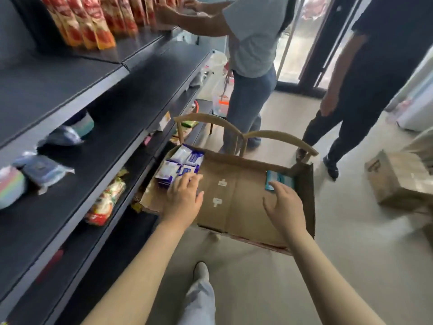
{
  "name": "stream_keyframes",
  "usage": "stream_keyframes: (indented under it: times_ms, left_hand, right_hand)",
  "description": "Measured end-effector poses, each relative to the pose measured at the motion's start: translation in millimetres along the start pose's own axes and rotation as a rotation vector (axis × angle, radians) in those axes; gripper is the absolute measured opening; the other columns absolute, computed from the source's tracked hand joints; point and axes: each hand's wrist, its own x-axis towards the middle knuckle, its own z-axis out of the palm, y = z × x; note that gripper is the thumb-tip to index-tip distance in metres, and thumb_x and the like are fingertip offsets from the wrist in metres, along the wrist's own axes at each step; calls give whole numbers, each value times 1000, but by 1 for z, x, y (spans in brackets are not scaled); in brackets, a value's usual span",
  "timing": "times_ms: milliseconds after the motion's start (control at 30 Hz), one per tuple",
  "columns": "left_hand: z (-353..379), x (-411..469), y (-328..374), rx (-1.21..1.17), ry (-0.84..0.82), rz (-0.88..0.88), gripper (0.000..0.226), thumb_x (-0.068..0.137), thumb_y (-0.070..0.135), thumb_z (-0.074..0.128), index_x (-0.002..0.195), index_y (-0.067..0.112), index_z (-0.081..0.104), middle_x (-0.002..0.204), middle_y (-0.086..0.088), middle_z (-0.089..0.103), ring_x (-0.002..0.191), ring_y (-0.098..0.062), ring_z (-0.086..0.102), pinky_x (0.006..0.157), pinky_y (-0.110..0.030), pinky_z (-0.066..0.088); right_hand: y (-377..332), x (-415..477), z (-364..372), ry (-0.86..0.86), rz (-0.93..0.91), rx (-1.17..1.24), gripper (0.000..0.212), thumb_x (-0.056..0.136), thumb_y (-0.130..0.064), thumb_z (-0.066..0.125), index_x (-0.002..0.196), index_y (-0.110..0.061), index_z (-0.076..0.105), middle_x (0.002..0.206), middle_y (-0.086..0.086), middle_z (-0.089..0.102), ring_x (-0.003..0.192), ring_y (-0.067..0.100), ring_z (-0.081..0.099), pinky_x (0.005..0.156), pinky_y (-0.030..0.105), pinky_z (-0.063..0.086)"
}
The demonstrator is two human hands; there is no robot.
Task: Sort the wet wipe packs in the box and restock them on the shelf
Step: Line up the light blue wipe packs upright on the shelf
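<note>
An open brown cardboard box (pixel 236 195) sits in the centre of the frame on a light wooden chair with a curved backrest (pixel 257 134), just beside the dark grey metal shelf unit (pixel 131 127) that fills the left side. A cluster of white-and-purple wet wipe packs (pixel 181 161) lies in the upper left corner of the box, and a single teal wet wipe pack (pixel 280 180) leans against its right wall. The left hand (pixel 182 199) reaches in with its fingers stretched forward and laid together on the purple packs, not curled round any of them. The right hand (pixel 282 204) hovers low in the right half of the box, fingers spread apart and holding nothing, its fingertips at the lower edge of the teal pack. Red-and-orange snack pouches (pixel 89 24) stand on the top shelf at upper left, where a person in a grey shirt and jeans (pixel 250 55) handles them.
</note>
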Motion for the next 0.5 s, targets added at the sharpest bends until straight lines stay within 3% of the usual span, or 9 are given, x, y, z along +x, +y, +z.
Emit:
stream_keyframes:
  times_ms: [133, 500]
  left_hand:
    - [68, 48, 4, -51, -166, 12, 43, 93, 26, 61, 135, 17, 54, 136, -2, 51, 126, -24, 45, 104, -39, 37]
    - [243, 159, 16, -119, -523, 37, 40, 98, 28, 53, 137, 20, 50, 137, 3, 48, 128, -18, 41, 103, -33, 34]
  right_hand:
    - [51, 36, 29, -64, 175, 5, 51, 88, -21, 67, 137, -12, 55, 136, 10, 59, 125, 28, 53, 105, 39, 42]
    - [180, 145, 126, -198, 522, 54, 52, 95, -24, 60, 143, -11, 46, 142, 8, 53, 132, 26, 48, 109, 41, 40]
